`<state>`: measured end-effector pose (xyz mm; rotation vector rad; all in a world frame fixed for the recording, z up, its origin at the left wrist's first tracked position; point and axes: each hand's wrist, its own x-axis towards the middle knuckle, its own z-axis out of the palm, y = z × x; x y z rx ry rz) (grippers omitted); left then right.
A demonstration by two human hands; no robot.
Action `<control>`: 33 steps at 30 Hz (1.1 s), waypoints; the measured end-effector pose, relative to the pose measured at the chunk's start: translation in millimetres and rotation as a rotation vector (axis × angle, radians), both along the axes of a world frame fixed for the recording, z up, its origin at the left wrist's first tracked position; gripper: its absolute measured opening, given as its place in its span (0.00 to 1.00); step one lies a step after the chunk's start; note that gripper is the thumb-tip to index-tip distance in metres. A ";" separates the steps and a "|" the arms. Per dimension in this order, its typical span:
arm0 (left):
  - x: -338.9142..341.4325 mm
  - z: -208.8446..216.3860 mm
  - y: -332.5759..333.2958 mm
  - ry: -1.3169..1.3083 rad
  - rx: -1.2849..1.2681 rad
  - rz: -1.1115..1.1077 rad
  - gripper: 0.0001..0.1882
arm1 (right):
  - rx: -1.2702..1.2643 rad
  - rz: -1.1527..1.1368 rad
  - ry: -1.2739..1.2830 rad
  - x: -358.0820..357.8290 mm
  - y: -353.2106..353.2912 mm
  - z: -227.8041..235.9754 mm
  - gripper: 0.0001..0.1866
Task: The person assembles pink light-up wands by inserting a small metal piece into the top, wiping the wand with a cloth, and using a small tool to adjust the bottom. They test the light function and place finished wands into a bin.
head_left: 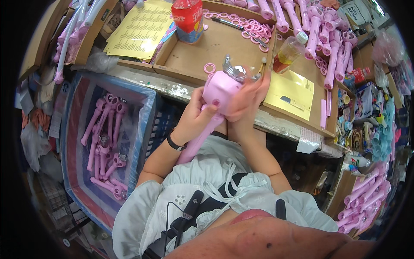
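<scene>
A pink plastic wand-shaped piece (221, 91), with a wide head and a long handle, is held over my lap at the table's front edge. My left hand (195, 115) wraps around the head's left side, thumb across its front below a small round hole. Against the head's right side lies my right hand (250, 99), its fingers pointing up and smeared by motion. A shiny silvery part (235, 69) sits at the top of the head, beside the right fingers; whether they grip it is not visible. The handle slants down toward my left forearm.
A cardboard tray (185, 58) holds pink rings (258, 31), a pen and a red-labelled bottle (188, 21). Yellow sheets (140, 30) lie to the left. A lined crate (71, 129) at left contains similar pink pieces (103, 149). More pink pieces (332, 43) crowd the far right.
</scene>
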<state>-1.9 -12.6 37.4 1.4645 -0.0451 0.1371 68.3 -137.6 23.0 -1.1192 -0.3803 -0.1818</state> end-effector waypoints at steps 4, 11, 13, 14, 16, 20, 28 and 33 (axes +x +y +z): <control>2.3 -5.3 5.2 0.082 -0.309 -0.148 0.34 | 0.159 0.326 0.146 18.8 -13.3 12.5 0.36; 13.4 -9.2 10.9 0.150 -0.493 -0.336 0.34 | 0.163 0.111 0.090 12.8 -11.3 13.6 0.23; 10.3 -4.4 5.7 -0.003 -0.082 0.023 0.28 | 0.361 0.306 0.149 10.2 -12.8 15.1 0.31; 8.4 -1.1 4.5 0.023 -0.063 0.018 0.28 | 0.263 0.244 0.147 8.4 -14.3 15.5 0.31; 3.0 5.9 4.0 0.059 -0.036 -0.007 0.28 | 0.068 0.129 0.099 5.6 -17.0 15.0 0.31; 4.4 9.0 0.7 -0.119 0.169 -0.064 0.34 | 0.108 0.040 -0.084 -3.4 -8.9 4.0 0.35; 9.4 1.8 -0.1 0.005 0.043 -0.014 0.38 | -0.119 -0.157 -0.132 -8.8 11.0 -16.8 0.49; 4.4 4.5 1.7 0.023 -0.023 -0.029 0.38 | -0.247 -0.121 0.034 16.5 -11.8 -23.7 0.30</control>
